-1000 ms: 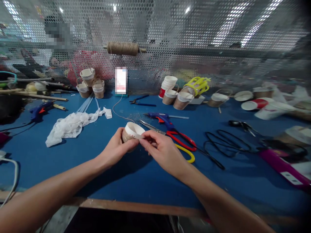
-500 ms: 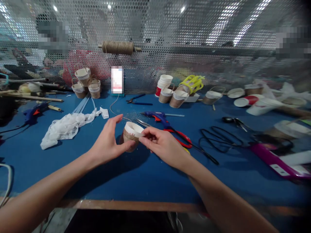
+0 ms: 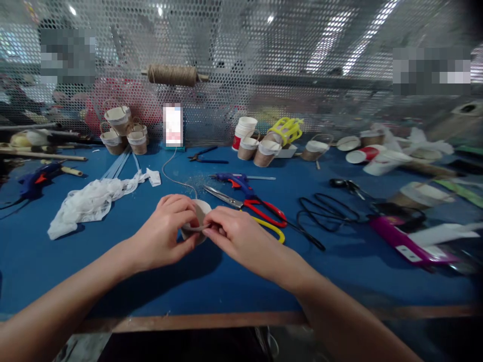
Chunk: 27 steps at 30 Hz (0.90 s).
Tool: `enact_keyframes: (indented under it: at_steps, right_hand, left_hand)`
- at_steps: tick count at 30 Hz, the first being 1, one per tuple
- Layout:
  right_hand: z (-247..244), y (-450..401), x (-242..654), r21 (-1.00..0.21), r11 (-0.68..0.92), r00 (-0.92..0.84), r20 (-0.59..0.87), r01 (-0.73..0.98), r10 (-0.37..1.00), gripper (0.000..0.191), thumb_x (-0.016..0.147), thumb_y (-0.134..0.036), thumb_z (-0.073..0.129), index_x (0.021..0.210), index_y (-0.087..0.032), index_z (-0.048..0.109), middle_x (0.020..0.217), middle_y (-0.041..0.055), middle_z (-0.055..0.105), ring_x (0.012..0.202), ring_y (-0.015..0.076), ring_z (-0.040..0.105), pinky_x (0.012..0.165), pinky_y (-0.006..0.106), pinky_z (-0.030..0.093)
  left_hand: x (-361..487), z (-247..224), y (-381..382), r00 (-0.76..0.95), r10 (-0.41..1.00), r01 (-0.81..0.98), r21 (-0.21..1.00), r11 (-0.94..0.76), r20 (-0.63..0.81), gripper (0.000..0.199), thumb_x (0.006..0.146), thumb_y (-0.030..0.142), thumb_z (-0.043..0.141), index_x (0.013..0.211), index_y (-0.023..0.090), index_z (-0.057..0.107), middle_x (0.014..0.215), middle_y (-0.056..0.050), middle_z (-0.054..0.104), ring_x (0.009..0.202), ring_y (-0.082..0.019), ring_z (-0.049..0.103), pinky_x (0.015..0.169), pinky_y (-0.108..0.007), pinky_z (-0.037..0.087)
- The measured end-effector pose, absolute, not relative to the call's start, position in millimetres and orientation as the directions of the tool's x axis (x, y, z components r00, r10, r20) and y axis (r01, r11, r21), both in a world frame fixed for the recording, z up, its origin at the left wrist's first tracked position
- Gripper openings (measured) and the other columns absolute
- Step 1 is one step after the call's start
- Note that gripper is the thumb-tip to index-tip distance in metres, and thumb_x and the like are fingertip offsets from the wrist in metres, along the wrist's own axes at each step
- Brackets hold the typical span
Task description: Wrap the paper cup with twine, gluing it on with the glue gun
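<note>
Head view: a phone [image 3: 172, 125], its screen blurred beyond reading, is standing beyond the left hand [image 3: 171, 229] and right hand [image 3: 234, 229], which are pinching the near rim of a small cup [image 3: 203, 207], mouth facing upward. Blue bench [image 3: 249, 286] is stretching below toward its wooden front edge [image 3: 196, 322].

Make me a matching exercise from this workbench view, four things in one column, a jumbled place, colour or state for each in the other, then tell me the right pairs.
Things:
1. twine roll
2. scissors
3. white fabric
4. nearest cup

Places, colours, states:
A. bunched up on the blue tabletop
B. between the left hand and right hand
C. up at the perforated panel
D. one handle red, the other yellow

Right pairs: 1-C, 2-D, 3-A, 4-B
</note>
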State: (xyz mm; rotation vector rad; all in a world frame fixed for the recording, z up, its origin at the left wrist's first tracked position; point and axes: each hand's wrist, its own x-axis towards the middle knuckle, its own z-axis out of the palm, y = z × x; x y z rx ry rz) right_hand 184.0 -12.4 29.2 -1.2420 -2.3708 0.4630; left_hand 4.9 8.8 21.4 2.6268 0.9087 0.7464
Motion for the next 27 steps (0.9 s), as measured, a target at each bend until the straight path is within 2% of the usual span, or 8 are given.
enact_keyframes:
  at_steps: [4,8,10,13,17,20,23,27]
  right_hand:
    - [28,-13,183,-0.464,0.547,-0.519,0.199,0.697,0.831,0.008,0.083,-0.017,0.05,0.078,-0.018,0.055,0.076,0.0023,0.057,0.067,0.013,0.052,0.062,0.026,0.04]
    - [29,-10,186,-0.514,0.568,-0.517,0.256,0.643,0.817,0.023,0.082,-0.014,0.049,0.104,-0.018,0.053,0.088,0.0036,0.059,0.07,0.0123,0.053,0.065,0.026,0.043]
    - [31,-7,189,-0.503,0.578,-0.502,0.293,0.643,0.814,0.031,0.08,-0.011,0.049,0.111,-0.017,0.05,0.091,0.0045,0.059,0.071,0.0126,0.054,0.067,0.027,0.045]
    - [33,1,191,-0.453,0.624,-0.471,0.413,0.637,0.78,0.023,0.079,-0.009,0.047,0.1,-0.017,0.055,0.088,0.0054,0.059,0.076,0.0145,0.055,0.071,0.029,0.046]
    - [30,14,185,-0.448,0.723,-0.407,0.614,0.525,0.676,0.016,0.082,-0.012,0.046,0.088,-0.02,0.058,0.094,0.0056,0.061,0.093,0.0151,0.055,0.083,0.032,0.044]
    - [22,22,178,-0.543,0.718,-0.48,0.535,0.435,0.695,0.016,0.082,-0.013,0.048,0.086,-0.02,0.061,0.103,0.0051,0.062,0.099,0.0133,0.055,0.088,0.032,0.043]
    - [14,29,178,-0.612,0.614,-0.528,0.347,0.499,0.775,0.019,0.08,-0.01,0.049,0.09,-0.018,0.064,0.108,0.0054,0.062,0.101,0.0133,0.056,0.087,0.031,0.044]
    - [16,43,199,-0.526,0.372,-0.267,0.267,0.764,0.926,0.024,0.081,-0.015,0.05,0.102,-0.017,0.061,0.105,0.0062,0.064,0.09,0.0142,0.06,0.081,0.03,0.047]
  left_hand:
    - [7,20,8,0.67,0.655,0.513,0.42,-0.749,0.349,0.01,0.073,0.017,0.051,0.064,0.018,0.049,0.083,-0.006,0.059,0.091,-0.022,0.052,0.085,-0.039,0.036]
    - [4,21,9,0.619,0.727,0.485,0.583,-0.651,0.297,0.004,0.072,0.017,0.051,0.068,0.017,0.051,0.084,-0.007,0.059,0.089,-0.022,0.051,0.081,-0.038,0.038]
    - [1,23,11,0.59,0.775,0.424,0.731,-0.535,0.225,0.002,0.071,0.018,0.05,0.07,0.017,0.052,0.084,-0.007,0.058,0.085,-0.021,0.052,0.078,-0.035,0.04]
    - [-3,25,13,0.606,0.793,0.292,0.908,-0.299,0.066,0.006,0.071,0.021,0.052,0.067,0.016,0.051,0.083,-0.005,0.058,0.081,-0.019,0.052,0.076,-0.032,0.04]
    - [-2,21,12,0.673,0.731,0.166,0.986,0.004,-0.117,0.01,0.069,0.024,0.058,0.067,0.015,0.055,0.077,-0.003,0.056,0.072,-0.015,0.051,0.068,-0.026,0.04]
    - [0,17,9,0.706,0.681,0.123,0.981,0.152,-0.194,0.015,0.067,0.026,0.063,0.063,0.014,0.055,0.066,0.0,0.052,0.061,-0.011,0.046,0.061,-0.024,0.038]
    - [1,14,7,0.734,0.65,0.068,0.973,0.221,-0.198,0.018,0.066,0.028,0.066,0.06,0.014,0.056,0.064,0.0,0.05,0.06,-0.011,0.045,0.06,-0.024,0.036]
    - [1,8,9,0.666,0.729,-0.014,0.974,0.225,-0.158,0.015,0.066,0.028,0.067,0.064,0.015,0.059,0.072,-0.002,0.054,0.066,-0.013,0.047,0.064,-0.025,0.037]
